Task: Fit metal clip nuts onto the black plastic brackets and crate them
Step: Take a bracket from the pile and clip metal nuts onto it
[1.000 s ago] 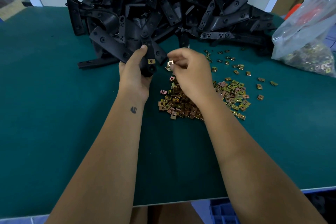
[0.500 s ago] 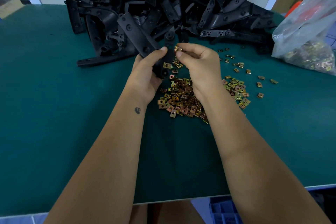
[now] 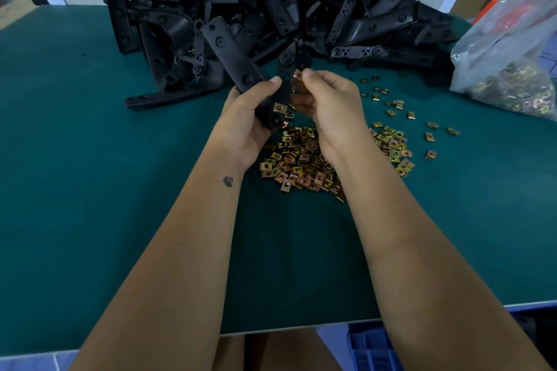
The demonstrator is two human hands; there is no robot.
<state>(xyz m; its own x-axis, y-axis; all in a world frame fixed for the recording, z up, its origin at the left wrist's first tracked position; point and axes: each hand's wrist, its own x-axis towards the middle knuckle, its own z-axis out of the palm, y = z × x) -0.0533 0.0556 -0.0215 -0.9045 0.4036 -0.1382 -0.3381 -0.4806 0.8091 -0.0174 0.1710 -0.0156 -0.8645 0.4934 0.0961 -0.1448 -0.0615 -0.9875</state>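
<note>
bracket (image 3: 232,54) raised, right hand (image 3: 328,102) hiding clip nut (image 3: 298,75)

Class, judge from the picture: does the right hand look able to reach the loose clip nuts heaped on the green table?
Probably yes. The right hand hovers directly above the heap of clip nuts with nothing between, though its grip already pinches one clip nut.

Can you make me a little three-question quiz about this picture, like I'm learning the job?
1. True or false: the left hand grips a black plastic bracket.
2. What does the right hand pinch? A) small gold metal clip nut B) screwdriver C) clear plastic bag
3. Fill in: the heap of loose gold clip nuts lies on the ____ table mat.

Key: 1 true; 2 A; 3 green.
</note>
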